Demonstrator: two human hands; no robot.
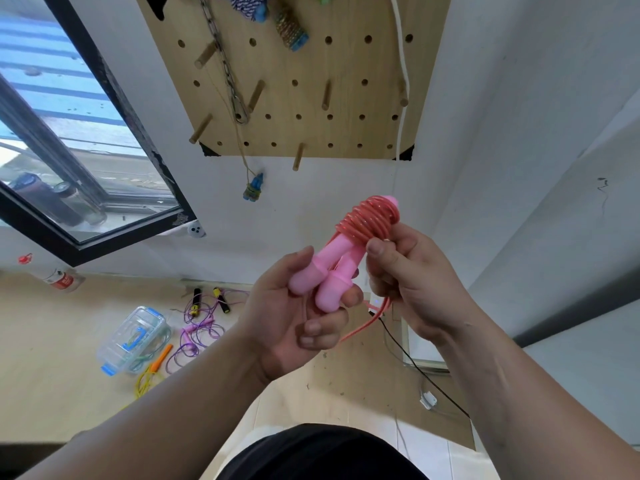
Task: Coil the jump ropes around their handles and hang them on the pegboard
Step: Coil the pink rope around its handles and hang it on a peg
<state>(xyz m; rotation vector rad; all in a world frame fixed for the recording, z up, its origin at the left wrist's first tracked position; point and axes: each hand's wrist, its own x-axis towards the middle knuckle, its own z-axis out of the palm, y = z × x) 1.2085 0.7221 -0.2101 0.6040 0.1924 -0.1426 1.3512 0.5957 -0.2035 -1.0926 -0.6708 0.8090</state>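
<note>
Pink handles (pixel 332 289) gripped in left hand (pixel 294 323); fingers of right hand (pixel 412 282) pinch the rope (pixel 370 220): lay turns tight, adjacent, under steady tension.

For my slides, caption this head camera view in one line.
Left hand grips paired pink handles while right hand pinches the pink rope coiled around them, before a pegboard.

This looks like a plain room in a home: a wooden pegboard (pixel 346 64) on a white wall (pixel 485 98), a black-framed window (pixel 69 150) left of it, and below it a pale floor (pixel 52 341) strewn with jump ropes (pixel 201 323) and a clear plastic box (pixel 133 337).
</note>
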